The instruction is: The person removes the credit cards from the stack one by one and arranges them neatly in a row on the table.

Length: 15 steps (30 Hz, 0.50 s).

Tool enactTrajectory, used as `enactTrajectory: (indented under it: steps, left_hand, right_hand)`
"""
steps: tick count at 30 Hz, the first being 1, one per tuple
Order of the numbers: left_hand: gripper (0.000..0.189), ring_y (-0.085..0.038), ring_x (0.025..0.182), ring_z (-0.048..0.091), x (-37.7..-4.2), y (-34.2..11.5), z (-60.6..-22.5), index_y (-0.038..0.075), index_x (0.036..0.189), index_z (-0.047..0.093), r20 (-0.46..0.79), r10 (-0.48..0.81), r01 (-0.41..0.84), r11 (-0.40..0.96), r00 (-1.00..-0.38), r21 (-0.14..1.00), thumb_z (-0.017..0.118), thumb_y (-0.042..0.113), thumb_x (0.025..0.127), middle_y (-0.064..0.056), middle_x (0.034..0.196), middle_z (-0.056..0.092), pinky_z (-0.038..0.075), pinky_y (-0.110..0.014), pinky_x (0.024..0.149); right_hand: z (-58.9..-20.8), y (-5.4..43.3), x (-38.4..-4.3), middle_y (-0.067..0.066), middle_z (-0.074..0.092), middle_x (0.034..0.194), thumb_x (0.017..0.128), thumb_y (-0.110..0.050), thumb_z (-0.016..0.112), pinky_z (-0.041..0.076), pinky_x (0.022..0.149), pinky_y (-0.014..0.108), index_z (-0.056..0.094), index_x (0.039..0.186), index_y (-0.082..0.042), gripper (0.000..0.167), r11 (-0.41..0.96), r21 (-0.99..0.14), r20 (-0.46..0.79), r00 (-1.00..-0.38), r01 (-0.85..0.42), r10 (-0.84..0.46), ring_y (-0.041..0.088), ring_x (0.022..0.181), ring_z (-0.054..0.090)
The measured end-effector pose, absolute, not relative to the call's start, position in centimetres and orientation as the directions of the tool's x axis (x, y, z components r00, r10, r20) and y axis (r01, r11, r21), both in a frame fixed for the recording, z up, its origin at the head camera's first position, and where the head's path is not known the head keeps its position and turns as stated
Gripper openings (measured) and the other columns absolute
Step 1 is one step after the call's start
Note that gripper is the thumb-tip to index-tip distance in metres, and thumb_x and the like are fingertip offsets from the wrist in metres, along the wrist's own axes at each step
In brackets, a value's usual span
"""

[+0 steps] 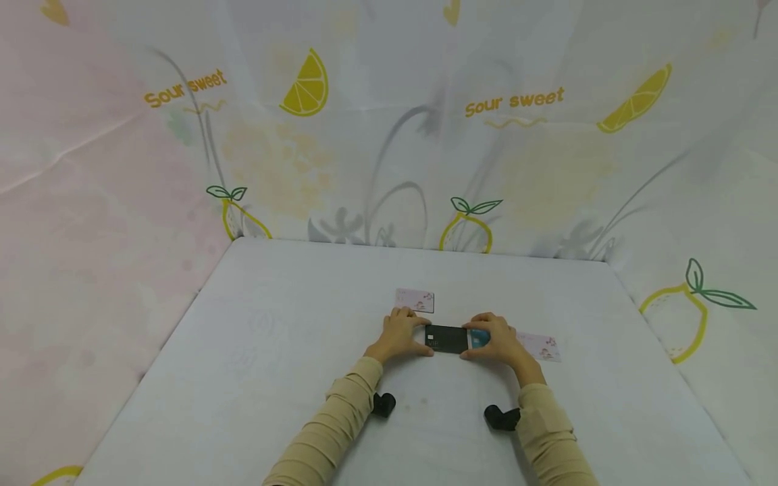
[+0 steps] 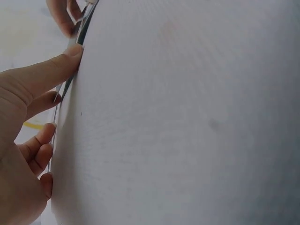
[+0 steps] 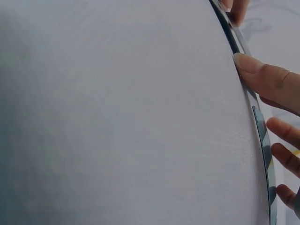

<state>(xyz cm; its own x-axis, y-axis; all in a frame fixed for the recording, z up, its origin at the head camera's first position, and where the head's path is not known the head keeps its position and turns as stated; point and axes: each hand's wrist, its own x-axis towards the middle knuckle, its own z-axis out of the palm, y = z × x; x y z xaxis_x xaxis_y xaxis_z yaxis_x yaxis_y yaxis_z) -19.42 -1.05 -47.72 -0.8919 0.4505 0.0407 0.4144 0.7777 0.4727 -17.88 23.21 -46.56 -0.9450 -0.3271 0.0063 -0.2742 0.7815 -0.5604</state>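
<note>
A black card (image 1: 448,339) with a pale chip mark lies between the two hands, low over the white table. My left hand (image 1: 401,335) pinches its left end, thumb on the near edge and index finger on the far edge. At its right end, my right hand (image 1: 495,339) pinches it the same way. A blue card (image 1: 479,338) shows under the right palm, up against the black card's right end. From the side, the right wrist view shows the right thumb (image 3: 251,65) at the dark card's edge, with a bluish card edge (image 3: 265,145) beside the other fingers.
A pale pink card (image 1: 415,300) with a floral print lies behind the left hand. Another pink card (image 1: 539,346) lies to the right of the right hand, partly covered by it. The white table (image 1: 273,405) meets a fruit-printed cloth backdrop (image 1: 377,169).
</note>
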Motion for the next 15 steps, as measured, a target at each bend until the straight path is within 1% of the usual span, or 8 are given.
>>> enactTrajectory:
  steps: [15]
  left_hand:
    - [0.063, -0.025, 0.103, 0.04, -19.1, -1.16, -47.48, 0.019, 0.121, 0.065, 0.041, 0.449, 0.41, 0.77, -0.893, 0.489, 0.081, 0.046, 0.067, -0.005, 0.104, 0.049, 0.032, -0.038, 0.079]
  right_hand:
    - [-46.82, 23.36, -17.71, 0.018, 0.051, 0.122, 0.068, -0.03, 0.084, 0.026, 0.088, 0.063, 0.066, 0.116, -0.008, 0.056, 0.773, -0.573, 0.007, -0.945, -0.272, -0.327, 0.043, 0.114, 0.04]
